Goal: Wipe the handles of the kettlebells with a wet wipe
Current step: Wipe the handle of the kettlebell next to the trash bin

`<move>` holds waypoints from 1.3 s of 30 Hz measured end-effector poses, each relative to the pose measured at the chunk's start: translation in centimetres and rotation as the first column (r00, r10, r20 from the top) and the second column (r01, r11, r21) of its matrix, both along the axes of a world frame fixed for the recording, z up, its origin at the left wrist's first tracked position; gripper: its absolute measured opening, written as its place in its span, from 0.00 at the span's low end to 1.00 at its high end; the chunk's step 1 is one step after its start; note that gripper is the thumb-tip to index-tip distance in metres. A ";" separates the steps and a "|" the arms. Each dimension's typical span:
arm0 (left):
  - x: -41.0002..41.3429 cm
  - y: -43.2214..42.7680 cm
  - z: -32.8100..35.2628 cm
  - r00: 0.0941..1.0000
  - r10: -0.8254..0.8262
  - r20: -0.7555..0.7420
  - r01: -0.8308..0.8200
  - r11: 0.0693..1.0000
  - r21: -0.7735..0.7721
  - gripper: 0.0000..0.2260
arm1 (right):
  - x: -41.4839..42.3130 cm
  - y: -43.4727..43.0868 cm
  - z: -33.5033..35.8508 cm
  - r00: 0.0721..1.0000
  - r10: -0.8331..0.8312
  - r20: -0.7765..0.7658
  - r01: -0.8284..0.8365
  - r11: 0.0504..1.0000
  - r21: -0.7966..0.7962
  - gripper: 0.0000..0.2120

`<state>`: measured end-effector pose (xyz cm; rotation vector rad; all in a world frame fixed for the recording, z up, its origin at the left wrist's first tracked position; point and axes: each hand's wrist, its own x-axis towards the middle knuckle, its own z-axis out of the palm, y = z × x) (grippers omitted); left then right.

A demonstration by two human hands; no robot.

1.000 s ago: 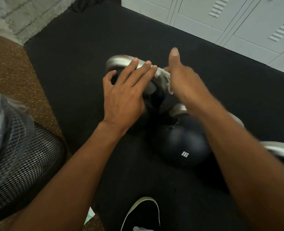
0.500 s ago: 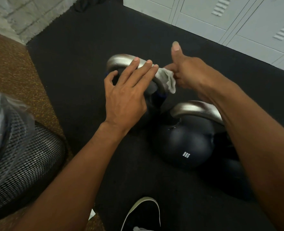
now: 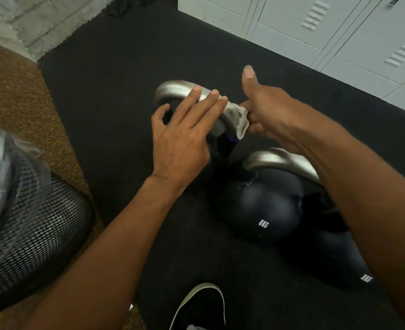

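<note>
Right at the centre of the frame, the left fingers [image 3: 206, 103] lie straight and close together across the top of a silver handle [image 3: 175, 90], pressing flat on it without curling round. That thumb is spread apart, at the inner side of the loop. The left hand [image 3: 180, 141] covers most of the kettlebell below, so I can make out only a dark sliver of its body and a touch of blue where the handle meets it.

Just to the right, the right hand [image 3: 268, 115] has its fingers curled in, pinching a crumpled white wipe [image 3: 238, 117] against the handle's right bend. Its thumb [image 3: 250, 77] sticks straight up, clear of everything. The wipe sits touching the left fingertips on one side and the right knuckles on the other, draped over the curve of the metal.

Lower right, a second kettlebell [image 3: 263, 210] stands upright, black, marked 8KG, its handle [image 3: 275, 160] partly under the right forearm. A third one [image 3: 339, 258] sits just beside it toward the lower right, mostly hidden by that arm.

All three stand on a black mat [image 3: 125, 67]. Grey lockers [image 3: 339, 32] fill the upper right, a pale brick wall [image 3: 18, 15] the upper left. A mesh bin [image 3: 37, 229] with a clear liner stands at the left edge on speckled brown floor [image 3: 18, 103]. A dark shoe [image 3: 201, 303] with a white sole shows at the bottom.
</note>
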<state>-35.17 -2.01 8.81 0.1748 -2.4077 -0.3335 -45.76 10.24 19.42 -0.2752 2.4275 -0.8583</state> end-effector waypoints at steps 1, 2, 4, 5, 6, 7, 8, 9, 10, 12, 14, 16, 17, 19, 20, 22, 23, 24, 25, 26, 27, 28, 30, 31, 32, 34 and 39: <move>-0.1 0.0 0.0 1.000 0.000 0.004 0.000 1.000 0.004 0.29 | 1.2 -0.2 0.0 0.998 -0.063 0.008 0.063 0.996 -0.060 0.36; -0.1 0.0 -0.1 1.000 -0.001 0.009 0.001 1.000 0.008 0.28 | 2.5 -0.5 -0.2 0.990 -0.135 0.042 0.139 0.980 -0.141 0.33; -0.1 -0.1 -0.2 1.000 -0.005 0.013 0.005 1.000 0.013 0.27 | 5.0 -1.2 -0.4 0.933 -0.286 0.218 0.344 0.889 -0.304 0.28; -0.1 -0.2 -0.2 1.000 -0.008 0.015 0.008 1.000 0.009 0.26 | 5.7 -1.6 -0.8 0.870 -0.354 0.344 0.473 0.796 -0.377 0.28; -0.1 -0.3 -0.3 1.000 -0.008 0.013 0.007 1.000 0.003 0.27 | 6.2 -2.2 -0.7 0.780 -0.396 0.485 0.608 0.663 -0.437 0.29; -0.1 -0.3 -0.4 1.000 -0.003 0.010 0.003 1.000 -0.006 0.27 | 6.4 -2.7 -0.2 0.692 -0.405 0.597 0.706 0.552 -0.444 0.30; -0.1 -0.3 -0.4 1.000 0.002 0.003 -0.001 1.000 -0.013 0.28 | 5.9 -3.1 0.0 0.610 -0.410 0.678 0.784 0.433 -0.445 0.32; -0.1 -0.3 -0.4 1.000 0.001 -0.005 -0.001 1.000 -0.014 0.28 | 5.3 -3.3 0.1 0.535 -0.408 0.740 0.842 0.325 -0.430 0.34; -0.1 -0.3 -0.4 1.000 -0.001 -0.011 0.001 1.000 -0.010 0.28 | 4.7 -3.4 0.4 0.433 -0.390 0.812 0.901 0.217 -0.376 0.32; -0.2 -0.2 -0.4 1.000 -0.003 -0.013 0.003 1.000 -0.006 0.29 | 3.9 -3.0 0.7 0.266 -0.332 0.905 0.964 0.062 -0.260 0.27; -0.3 -0.2 -0.5 1.000 0.014 -0.019 -0.014 1.000 -0.016 0.29 | 4.2 -2.5 1.5 0.187 -0.257 0.948 0.980 -0.024 -0.200 0.29; -0.3 -0.2 -0.6 1.000 0.015 -0.020 -0.015 1.000 -0.017 0.28 | 4.6 -2.4 1.4 0.143 -0.135 0.981 0.982 -0.101 -0.157 0.32; -0.3 -0.1 -0.6 1.000 0.008 -0.017 -0.008 1.000 -0.015 0.27 | 4.6 -2.5 1.3 0.129 -0.083 0.988 0.980 -0.140 -0.140 0.34; -0.3 -0.2 -0.5 1.000 -0.002 -0.014 0.002 1.000 -0.015 0.26 | 4.9 -2.8 0.9 0.072 -0.029 0.997 0.971 -0.226 -0.077 0.36; -0.2 -0.2 -0.5 1.000 -0.006 -0.012 0.005 1.000 -0.014 0.25 | 5.1 -3.0 0.7 0.069 0.002 0.998 0.967 -0.245 -0.067 0.37; -0.2 -0.5 -0.5 1.000 -0.011 -0.006 0.011 1.000 -0.013 0.25 | 5.6 -2.7 0.1 0.121 0.107 0.987 0.966 -0.241 -0.092 0.39; -0.2 -0.5 -0.5 1.000 -0.011 -0.001 0.011 1.000 -0.020 0.25 | 5.9 -2.2 -0.2 0.158 0.174 0.972 0.966 -0.232 -0.116 0.40; -0.1 -0.6 -0.6 1.000 -0.010 0.000 0.010 1.000 -0.030 0.25 | 6.2 -1.7 -0.6 0.188 0.231 0.955 0.965 -0.225 -0.135 0.41; -0.1 -0.6 -0.6 1.000 -0.007 -0.001 0.007 0.999 -0.038 0.25 | 6.3 -1.2 -0.8 0.205 0.273 0.940 0.963 -0.225 -0.145 0.42; -0.1 -0.6 -0.6 1.000 -0.004 -0.005 0.004 0.999 -0.042 0.25 | 6.5 -0.8 -0.9 0.219 0.292 0.931 0.961 -0.229 -0.155 0.43; -0.1 -0.6 -0.6 1.000 -0.002 -0.007 0.002 0.999 -0.040 0.24 | 6.5 -0.5 -0.9 0.232 0.298 0.926 0.959 -0.227 -0.167 0.44; -0.2 -0.5 -0.6 1.000 -0.001 -0.010 0.000 0.999 -0.033 0.24 | 6.5 -0.5 -0.8 0.243 0.302 0.922 0.958 -0.223 -0.179 0.45; -0.3 -0.4 -0.6 1.000 0.000 -0.016 -0.001 1.000 -0.016 0.24 | 6.2 -0.9 -1.1 0.244 0.324 0.914 0.960 -0.217 -0.180 0.46; -0.3 -0.4 -0.6 1.000 0.000 -0.019 -0.001 1.000 -0.013 0.23 | 6.1 -1.1 -1.2 0.240 0.329 0.913 0.961 -0.211 -0.177 0.46; -0.3 -0.4 -0.6 1.000 0.001 -0.023 -0.001 1.000 -0.014 0.23 | 6.1 -1.4 -1.3 0.237 0.329 0.914 0.963 -0.205 -0.176 0.46; -0.2 -0.5 -0.8 1.000 -0.001 -0.027 0.000 1.000 -0.022 0.24 | 6.2 -1.5 -1.4 0.239 0.334 0.912 0.964 -0.197 -0.181 0.46; -0.2 -0.4 -0.9 1.000 0.003 -0.021 -0.004 1.000 -0.019 0.25 | 6.9 -0.2 -0.5 0.271 0.331 0.904 0.955 -0.209 -0.210 0.49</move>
